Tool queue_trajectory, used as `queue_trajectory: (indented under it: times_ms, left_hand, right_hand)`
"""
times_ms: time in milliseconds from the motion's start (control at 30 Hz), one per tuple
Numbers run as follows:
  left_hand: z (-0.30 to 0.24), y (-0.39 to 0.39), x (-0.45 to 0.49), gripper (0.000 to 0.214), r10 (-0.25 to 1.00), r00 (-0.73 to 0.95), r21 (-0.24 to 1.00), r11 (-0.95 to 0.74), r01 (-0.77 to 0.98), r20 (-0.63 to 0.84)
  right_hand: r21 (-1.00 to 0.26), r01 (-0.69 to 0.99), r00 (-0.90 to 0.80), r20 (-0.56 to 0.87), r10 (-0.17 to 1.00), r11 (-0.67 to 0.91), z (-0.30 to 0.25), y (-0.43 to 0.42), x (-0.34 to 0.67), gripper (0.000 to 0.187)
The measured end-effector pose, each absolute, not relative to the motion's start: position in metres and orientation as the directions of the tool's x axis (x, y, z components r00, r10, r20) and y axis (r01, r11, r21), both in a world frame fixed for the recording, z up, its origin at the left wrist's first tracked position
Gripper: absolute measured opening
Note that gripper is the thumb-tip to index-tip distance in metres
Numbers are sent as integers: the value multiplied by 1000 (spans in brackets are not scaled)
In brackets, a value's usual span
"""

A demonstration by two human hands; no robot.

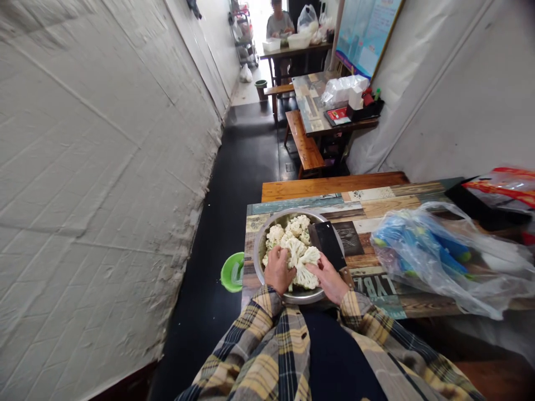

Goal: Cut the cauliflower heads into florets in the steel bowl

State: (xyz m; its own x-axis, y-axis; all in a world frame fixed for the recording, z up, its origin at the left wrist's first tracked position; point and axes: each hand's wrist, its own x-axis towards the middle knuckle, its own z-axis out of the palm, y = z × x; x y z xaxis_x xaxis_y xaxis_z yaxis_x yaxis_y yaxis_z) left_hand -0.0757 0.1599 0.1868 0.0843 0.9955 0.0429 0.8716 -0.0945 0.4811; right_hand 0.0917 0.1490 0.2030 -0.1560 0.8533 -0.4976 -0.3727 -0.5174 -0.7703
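A round metal basin (256,257) full of cauliflower florets (297,225) stands at the table's near left edge. Over it, my left hand (279,272) is closed on the left side of a pale cauliflower piece (307,273), its fingers curled in. From the right, my right hand (331,279) grips the same piece between thumb and fingers. A dark broad-bladed cleaver (326,245) rests across the basin's right side, its wooden handle (346,277) beside my right hand. The lower florets are partly hidden by my hands.
On the patchwork-patterned table (378,209), a clear plastic bag (434,245) with blue items lies to the right. A green bucket (232,273) stands on the floor at left. Benches (307,146) and another table (311,100) stand ahead; a person (279,23) is at the far table.
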Motion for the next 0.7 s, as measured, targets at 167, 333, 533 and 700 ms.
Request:
queue_trajectory:
  times_ms: [167,333,533,700]
  left_hand:
    - [185,159,-79,41,989,147,361,-149,921,33]
    - [183,163,-80,40,979,200,233,-185,955,-40]
    - [178,172,-82,41,953,301,176,-290,941,-37]
    - [170,175,-84,39,952,306,221,-296,929,-8]
  right_hand:
    - [-729,-323,-173,-581,795,-603,195,145,88,60]
    - [-563,-364,-332,-666,668,-742,188,144,89,44]
    - [-397,-404,-440,-706,555,-824,183,146,92,29]
    - [-404,-430,-393,-722,570,-808,190,143,90,36]
